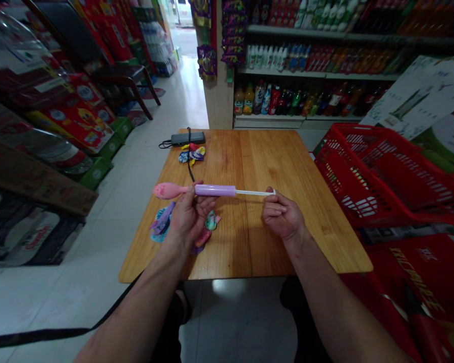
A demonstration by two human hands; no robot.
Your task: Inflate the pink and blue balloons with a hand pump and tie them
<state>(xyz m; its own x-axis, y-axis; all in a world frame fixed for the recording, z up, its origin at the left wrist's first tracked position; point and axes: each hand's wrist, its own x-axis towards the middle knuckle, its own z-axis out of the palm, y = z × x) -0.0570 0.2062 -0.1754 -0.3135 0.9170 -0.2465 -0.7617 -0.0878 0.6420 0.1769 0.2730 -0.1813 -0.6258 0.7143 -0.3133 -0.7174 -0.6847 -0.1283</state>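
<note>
Room check: tabletop [272,156] has open wood ahead of my right grip [283,214] and out to the right edge. Red basket [363,174] sits just beyond that edge, so that side is bounded. Near edge runs in front of my legs, under my forearms. Left side is tighter: blue-purple balloons [162,224] lie near the left edge, more balloons [205,236] under my left grip [189,217], a 3rd bunch [192,154] farther back. Dark slab-shaped device [188,138] sits at the far left corner; black strap [189,161] crosses the far left part toward my left grip.

Purple pump [215,190] is held up over the tabletop, left of centre. Long axis crosswise, close to parallel with the near edge. Pink balloon [170,190] is at its left end, rounded tip pointing left, about over the left edge in this view. White rod [251,192] extends right, in line with the barrel.

Left grip: palm up, thumb and fingers holding the pump where balloon meets barrel. Right grip: fingers curled on the white handle [271,192] at the rod's end.
</note>
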